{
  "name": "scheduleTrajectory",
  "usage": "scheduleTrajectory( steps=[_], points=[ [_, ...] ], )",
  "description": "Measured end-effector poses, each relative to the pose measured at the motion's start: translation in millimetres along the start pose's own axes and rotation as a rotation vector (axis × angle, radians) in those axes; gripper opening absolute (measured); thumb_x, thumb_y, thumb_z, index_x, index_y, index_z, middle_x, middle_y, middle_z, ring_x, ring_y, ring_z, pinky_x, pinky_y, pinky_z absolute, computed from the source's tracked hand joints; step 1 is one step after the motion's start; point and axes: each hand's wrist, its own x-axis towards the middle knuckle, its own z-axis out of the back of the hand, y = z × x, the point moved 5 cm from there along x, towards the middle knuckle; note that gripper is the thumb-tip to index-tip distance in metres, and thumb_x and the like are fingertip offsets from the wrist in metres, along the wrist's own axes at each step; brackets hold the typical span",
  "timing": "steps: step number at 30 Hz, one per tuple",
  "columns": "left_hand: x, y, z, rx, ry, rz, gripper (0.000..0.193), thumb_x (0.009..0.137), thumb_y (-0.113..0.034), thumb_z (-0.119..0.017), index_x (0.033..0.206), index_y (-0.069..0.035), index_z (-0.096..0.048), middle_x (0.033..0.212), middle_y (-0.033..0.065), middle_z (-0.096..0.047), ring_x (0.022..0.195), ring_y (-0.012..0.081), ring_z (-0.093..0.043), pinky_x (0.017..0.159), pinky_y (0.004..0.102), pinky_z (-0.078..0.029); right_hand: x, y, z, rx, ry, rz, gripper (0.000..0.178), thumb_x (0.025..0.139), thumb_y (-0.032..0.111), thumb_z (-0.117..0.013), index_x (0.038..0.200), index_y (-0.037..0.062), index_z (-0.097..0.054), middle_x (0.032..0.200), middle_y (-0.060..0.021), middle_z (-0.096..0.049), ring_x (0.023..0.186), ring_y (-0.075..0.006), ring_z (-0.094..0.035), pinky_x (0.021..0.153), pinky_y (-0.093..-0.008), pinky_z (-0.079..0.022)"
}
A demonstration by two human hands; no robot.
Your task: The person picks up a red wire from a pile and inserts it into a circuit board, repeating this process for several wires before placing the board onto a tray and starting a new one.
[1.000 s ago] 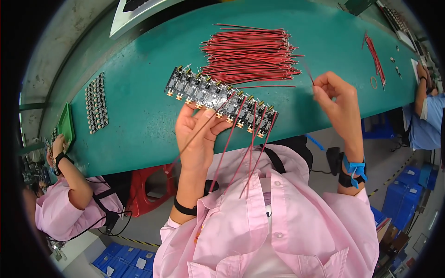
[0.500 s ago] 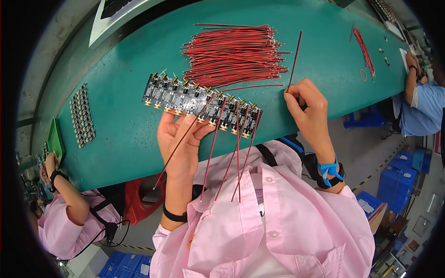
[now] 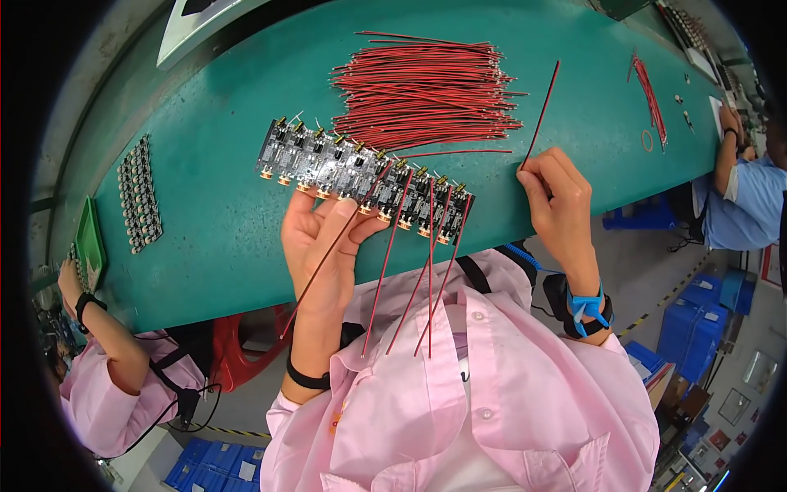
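The circuit board (image 3: 351,172) hides part of the left hand (image 3: 313,244).

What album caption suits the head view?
Left hand holds a circuit-board strip trailing red wires; right hand pinches a single wire near the wire pile on a green tabletop.

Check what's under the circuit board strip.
The left hand is partly under the circuit board strip, along its lower edge; green tabletop shows around it. Hidden: the strip's underside, part of that hand, and anything on the tabletop directly beneath.
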Motion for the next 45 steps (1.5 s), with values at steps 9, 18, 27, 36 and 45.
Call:
scheduleTrajectory(
  steps=[9, 18, 27, 36, 45],
  points=[
    [-5.7, 4.3, -19.9, 0.021, 0.115, 0.027, 0.026, 0.075, 0.001, -0.045, 0.099, 0.001, -0.037, 0.086, 0.0133, -0.054, 0.074, 0.0175, -0.056, 0.063, 0.0288, -0.05, 30.3, 24.0, -12.7, 0.632, 0.106, -0.299, 0.009, 0.07, 0.003, -0.053, 0.063, 0.0002, -0.047, 0.061, 0.002, -0.045, 0.054, -0.0036, -0.038, 0.048, -0.018, -0.03],
    [-12.6, 6.7, -31.1, 0.055, 0.152, 0.046, 0.03, 0.075, 0.001, -0.045, 0.103, 0.001, -0.035, 0.086, 0.0138, -0.054, 0.074, 0.0174, -0.056, 0.063, 0.0285, -0.05, 41.3, 52.3, -27.9, 0.651, 0.221, -0.292, 0.01, 0.068, 0.005, -0.054, 0.062, 0.0001, -0.048, 0.058, 0.003, -0.046, 0.053, -0.0028, -0.038, 0.048, -0.018, -0.03],
    [-14.8, 6.6, -31.2, 0.094, 0.182, 0.015, 0.031, 0.075, 0.002, -0.043, 0.104, 0.002, -0.035, 0.09, 0.0141, -0.053, 0.076, 0.0177, -0.056, 0.064, 0.0281, -0.05, 41.9, 54.1, -30.1, 0.597, 0.193, -0.246, 0.009, 0.067, 0.005, -0.054, 0.061, -0.0003, -0.049, 0.057, 0.002, -0.047, 0.052, -0.0033, -0.037, 0.047, -0.0187, -0.029],
    [-14.3, 10.2, -31.5, 0.051, 0.213, 0.035, 0.032, 0.074, 0.004, -0.046, 0.104, 0.001, -0.034, 0.093, 0.0122, -0.051, 0.08, 0.0157, -0.054, 0.067, 0.0285, -0.048, 41.1, 57.9, -28.8, 0.558, 0.143, -0.204, 0.01, 0.067, 0.005, -0.054, 0.06, 0.0003, -0.047, 0.056, 0.0023, -0.045, 0.051, -0.0033, -0.037, 0.046, -0.0186, -0.029],
    [-12.3, 12.0, -29.8, 0.071, 0.224, 0.036, 0.033, 0.073, 0.004, -0.046, 0.104, 0.002, -0.033, 0.097, 0.0116, -0.049, 0.082, 0.0153, -0.053, 0.068, 0.027, -0.048, 40.8, 55.9, -30.9, 0.546, 0.125, -0.199, 0.011, 0.066, 0.005, -0.054, 0.06, 0.0007, -0.046, 0.056, 0.0026, -0.044, 0.05, -0.0036, -0.036, 0.044, -0.0188, -0.028]
  ],
)
